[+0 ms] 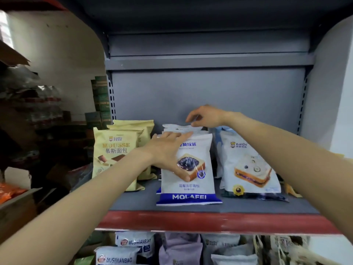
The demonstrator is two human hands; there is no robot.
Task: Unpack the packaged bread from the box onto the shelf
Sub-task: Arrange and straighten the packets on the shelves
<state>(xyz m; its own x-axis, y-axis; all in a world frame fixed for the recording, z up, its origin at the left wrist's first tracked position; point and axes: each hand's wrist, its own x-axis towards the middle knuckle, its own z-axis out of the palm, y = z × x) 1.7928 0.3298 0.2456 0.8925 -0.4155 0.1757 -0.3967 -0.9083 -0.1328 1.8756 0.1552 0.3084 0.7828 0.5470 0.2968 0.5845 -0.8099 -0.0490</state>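
The left hand [168, 150] lies flat on the front white-and-blue bread bag [189, 169] on the grey shelf [210, 206]; the right hand [205, 116] pinches the top of a bag behind [181, 128]

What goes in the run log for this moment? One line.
left hand: flat on MOLAFEI bag | right hand: pinching rear bag | shelf: stocking

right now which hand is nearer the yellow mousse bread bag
Left. The left hand lies flat on the Molafei bag just beside the mousse bag; the right hand is farther off, pinching the rear pack's top.
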